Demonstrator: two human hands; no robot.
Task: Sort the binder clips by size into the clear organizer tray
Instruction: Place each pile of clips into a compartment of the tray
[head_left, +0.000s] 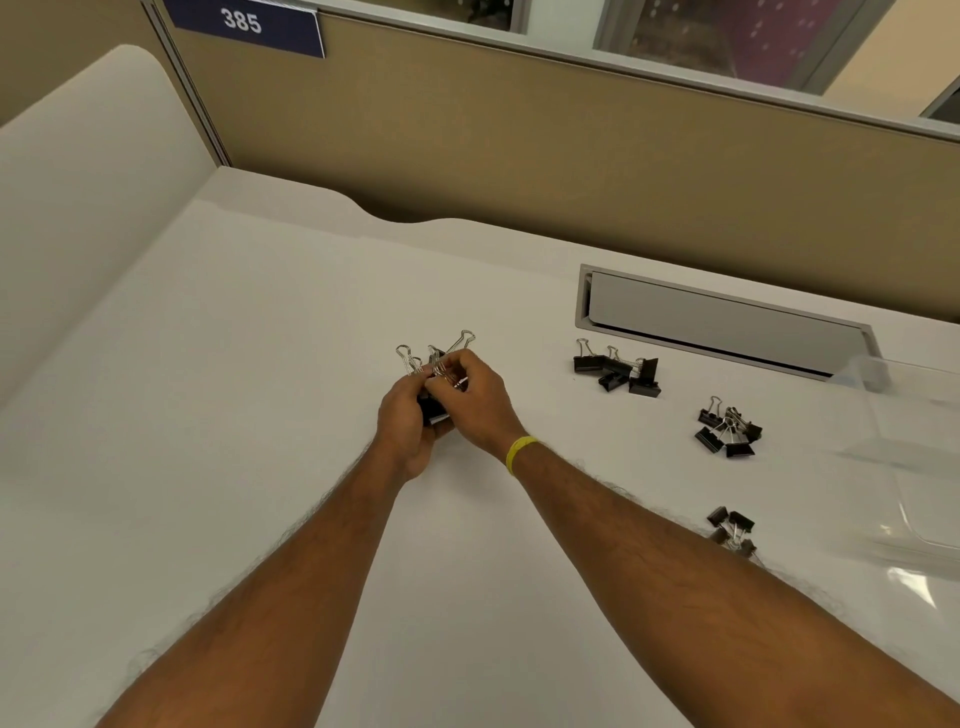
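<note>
Gripping black wire-handled binder clips (432, 410) in my left hand (406, 434) and right hand (478, 401), well left of the clear tray (917, 447) on the smooth white table (218, 426).

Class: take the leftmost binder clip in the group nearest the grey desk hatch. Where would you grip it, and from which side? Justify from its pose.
Probably pinch the wire handle of the leftmost clip, coming from above and the left. The handle stands up clear of the black body, while neighbouring clips crowd its right side; to its left lies only bare desk.
</note>
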